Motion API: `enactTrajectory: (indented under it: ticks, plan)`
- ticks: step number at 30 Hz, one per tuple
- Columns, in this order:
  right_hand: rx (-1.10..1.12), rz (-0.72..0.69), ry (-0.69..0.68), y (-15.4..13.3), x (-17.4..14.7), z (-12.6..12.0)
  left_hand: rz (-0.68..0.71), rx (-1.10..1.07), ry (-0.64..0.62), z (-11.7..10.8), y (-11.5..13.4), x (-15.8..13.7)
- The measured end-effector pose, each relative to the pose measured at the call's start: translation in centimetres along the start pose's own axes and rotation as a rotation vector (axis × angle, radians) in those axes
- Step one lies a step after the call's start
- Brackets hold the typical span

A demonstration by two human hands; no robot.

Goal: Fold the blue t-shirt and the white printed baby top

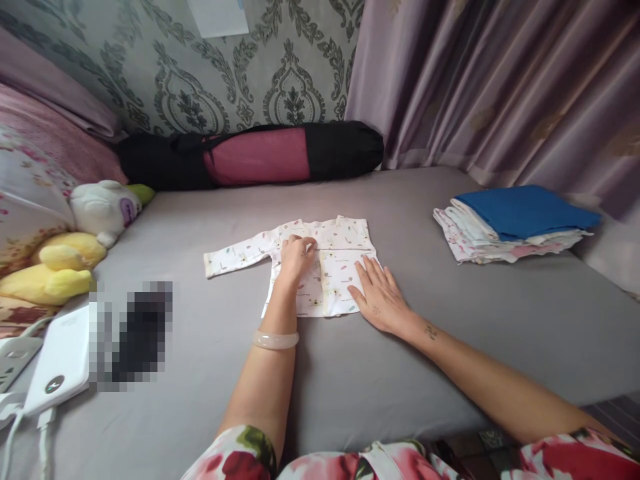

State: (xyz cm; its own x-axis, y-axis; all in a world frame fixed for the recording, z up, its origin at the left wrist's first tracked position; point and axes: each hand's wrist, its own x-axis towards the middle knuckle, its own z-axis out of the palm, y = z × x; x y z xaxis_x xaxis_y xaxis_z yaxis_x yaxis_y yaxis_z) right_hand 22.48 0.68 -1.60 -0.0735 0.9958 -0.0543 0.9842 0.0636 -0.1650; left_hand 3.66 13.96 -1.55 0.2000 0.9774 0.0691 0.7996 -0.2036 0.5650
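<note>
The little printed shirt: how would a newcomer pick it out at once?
On the gray sheet, before the long black-and-pink bag, look to where the left hand and right hand are. Under them lies the printed white shirt. Unlike the stack of folded cloths at right, it lies spread out, one sleeve stretched leftward.

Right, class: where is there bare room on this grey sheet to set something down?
Bare patches of the grey sheet lie between the shirt and the long bag, and between the shirt and the folded stack. The left side is crowded: white plush toy, yellow plush toy, white power bank, cables.
</note>
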Motion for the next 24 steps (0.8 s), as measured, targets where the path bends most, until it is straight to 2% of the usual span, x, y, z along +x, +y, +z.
enactTrajectory:
  ticks: [3,6,11,13,17,20,24]
  plan:
    - [-0.025,-0.018,0.009,0.1,-0.5,-0.4,-0.008,0.017,0.006,-0.1,0.2,-0.1]
    - [-0.064,-0.054,0.027,-0.1,0.1,-1.7,-0.018,0.022,-0.008,-0.5,0.3,-0.2]
    - [0.011,-0.026,0.094,-0.6,5.2,-3.8,-0.043,-0.036,-0.031,-1.3,0.2,-0.4]
    - [0.029,0.004,0.119,-0.6,8.1,-3.6,-0.046,-0.062,-0.04,-1.5,0.0,-0.4]
    - [0.03,0.071,0.058,0.2,12.7,-2.0,-0.05,-0.105,-0.047,-1.6,-0.2,-0.3]
    - [0.006,0.095,0.039,1.0,14.1,-0.8,-0.068,-0.113,-0.046,-1.6,-0.2,-0.3]
    - [-0.017,0.1,0.024,1.7,14.5,-0.2,-0.086,-0.109,-0.052,-1.8,-0.1,-0.3]
